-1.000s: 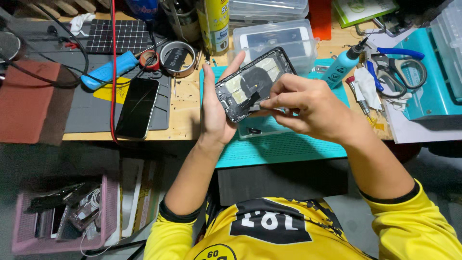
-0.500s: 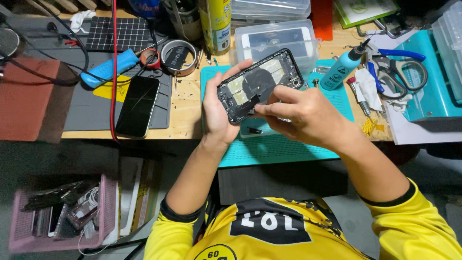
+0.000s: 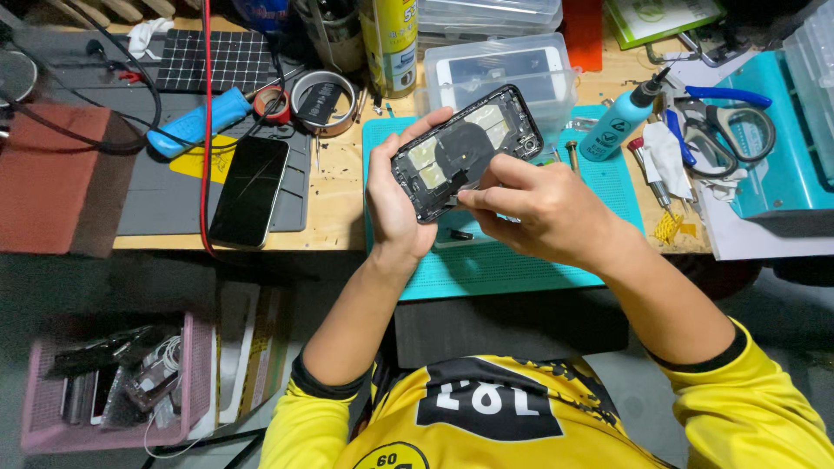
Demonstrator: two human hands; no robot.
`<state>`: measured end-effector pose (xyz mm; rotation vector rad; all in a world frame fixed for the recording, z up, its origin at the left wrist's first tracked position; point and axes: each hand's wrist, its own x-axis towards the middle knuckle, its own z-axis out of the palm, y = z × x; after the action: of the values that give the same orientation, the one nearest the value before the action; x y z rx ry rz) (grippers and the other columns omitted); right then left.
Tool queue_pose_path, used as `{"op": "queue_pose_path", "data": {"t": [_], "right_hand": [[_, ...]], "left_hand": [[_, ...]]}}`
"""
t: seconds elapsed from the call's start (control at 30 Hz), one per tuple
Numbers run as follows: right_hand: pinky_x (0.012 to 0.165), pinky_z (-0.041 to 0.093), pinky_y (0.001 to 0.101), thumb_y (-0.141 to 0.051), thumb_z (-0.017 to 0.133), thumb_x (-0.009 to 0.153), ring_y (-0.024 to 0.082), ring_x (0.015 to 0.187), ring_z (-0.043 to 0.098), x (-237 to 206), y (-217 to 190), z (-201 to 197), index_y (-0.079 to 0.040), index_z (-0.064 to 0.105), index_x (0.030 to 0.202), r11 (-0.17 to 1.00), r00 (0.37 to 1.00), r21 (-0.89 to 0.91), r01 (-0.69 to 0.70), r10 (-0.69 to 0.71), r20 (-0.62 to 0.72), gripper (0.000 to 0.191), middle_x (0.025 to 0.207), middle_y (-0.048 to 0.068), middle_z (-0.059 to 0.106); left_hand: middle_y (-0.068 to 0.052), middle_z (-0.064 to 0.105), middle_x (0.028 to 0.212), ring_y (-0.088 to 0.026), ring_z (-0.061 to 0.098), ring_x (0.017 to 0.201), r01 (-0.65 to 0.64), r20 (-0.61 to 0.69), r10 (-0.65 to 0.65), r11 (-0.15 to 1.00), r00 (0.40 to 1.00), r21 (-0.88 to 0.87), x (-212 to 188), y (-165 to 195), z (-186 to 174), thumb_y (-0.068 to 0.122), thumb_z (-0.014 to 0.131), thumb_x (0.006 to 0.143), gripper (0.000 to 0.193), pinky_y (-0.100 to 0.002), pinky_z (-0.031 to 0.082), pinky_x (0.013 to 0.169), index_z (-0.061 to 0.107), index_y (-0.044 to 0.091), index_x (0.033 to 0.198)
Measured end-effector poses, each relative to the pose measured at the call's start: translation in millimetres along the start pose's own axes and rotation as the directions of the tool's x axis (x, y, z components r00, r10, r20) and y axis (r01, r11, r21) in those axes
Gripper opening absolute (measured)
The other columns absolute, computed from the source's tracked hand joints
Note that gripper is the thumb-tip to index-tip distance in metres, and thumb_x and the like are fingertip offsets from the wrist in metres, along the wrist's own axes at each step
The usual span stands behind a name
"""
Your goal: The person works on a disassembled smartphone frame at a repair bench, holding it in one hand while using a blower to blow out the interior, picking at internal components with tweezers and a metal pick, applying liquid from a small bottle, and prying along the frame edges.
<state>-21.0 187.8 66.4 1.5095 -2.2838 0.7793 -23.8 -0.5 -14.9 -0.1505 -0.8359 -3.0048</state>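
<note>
Black phone housing (image 3: 466, 152) sat gripped in my left hand (image 3: 395, 195) — my right hand (image 3: 534, 208) pinched its near edge, over the teal mat (image 3: 521, 260).

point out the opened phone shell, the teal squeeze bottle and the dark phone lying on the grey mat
opened phone shell (image 3: 465, 152), head view, on the round black coil inside it
teal squeeze bottle (image 3: 615, 126), head view, on its body
dark phone (image 3: 249, 191), head view, on its glass middle
</note>
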Motion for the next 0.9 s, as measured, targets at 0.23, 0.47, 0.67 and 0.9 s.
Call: {"op": "queue_pose_path", "data": {"t": [0.23,0.47,0.67,0.9], "right_hand": [[0.054,0.052,0.0363,0.0,0.081,0.082,0.023,0.065,0.066,-0.3,2.7,-3.1,-0.008,0.074,0.11,1.0,1.0,0.005,0.005,-0.005,0.01,0.03,0.089,0.006,0.061],[0.057,0.053,0.0354,0.0,0.081,0.083,0.023,0.068,0.067,-1.0,0.6,-8.7,-0.009,0.074,0.109,0.999,1.0,-0.041,-0.007,0.006,-0.021,0.029,0.09,0.006,0.063],[0.057,0.053,0.0348,-0.001,0.083,0.083,0.023,0.068,0.067,1.2,-0.5,-9.6,-0.008,0.074,0.108,0.999,0.999,-0.032,-0.019,0.018,-0.027,0.027,0.091,0.007,0.064],[0.057,0.053,0.034,0.001,0.082,0.083,0.022,0.069,0.069,2.5,-0.7,-6.7,-0.006,0.075,0.106,0.999,0.999,0.001,-0.033,0.033,-0.015,0.025,0.09,0.007,0.064]], "left_hand": [[-0.02,0.068,0.128,-0.029,0.067,0.116,0.018,0.06,-0.016,0.999,0.998,-0.042,3.3,1.1,-4.9,0.034,0.026,0.111,0.059,-0.042,0.053,0.107,0.058,-0.007,0.139],[-0.021,0.065,0.135,-0.03,0.064,0.124,-0.016,0.085,0.024,0.996,0.996,-0.088,1.8,0.5,-4.3,0.035,0.027,0.111,0.06,-0.044,0.05,0.111,0.054,-0.008,0.143],[-0.02,0.063,0.137,-0.03,0.062,0.126,-0.029,0.043,0.033,0.995,0.999,-0.091,0.2,-0.4,-2.3,0.035,0.028,0.109,0.059,-0.044,0.049,0.113,0.054,-0.006,0.142],[-0.019,0.065,0.132,-0.029,0.064,0.122,-0.114,0.012,0.115,0.993,0.993,-0.041,-0.8,-5.8,-0.4,0.035,0.028,0.108,0.059,-0.043,0.051,0.109,0.056,-0.006,0.139]]}}
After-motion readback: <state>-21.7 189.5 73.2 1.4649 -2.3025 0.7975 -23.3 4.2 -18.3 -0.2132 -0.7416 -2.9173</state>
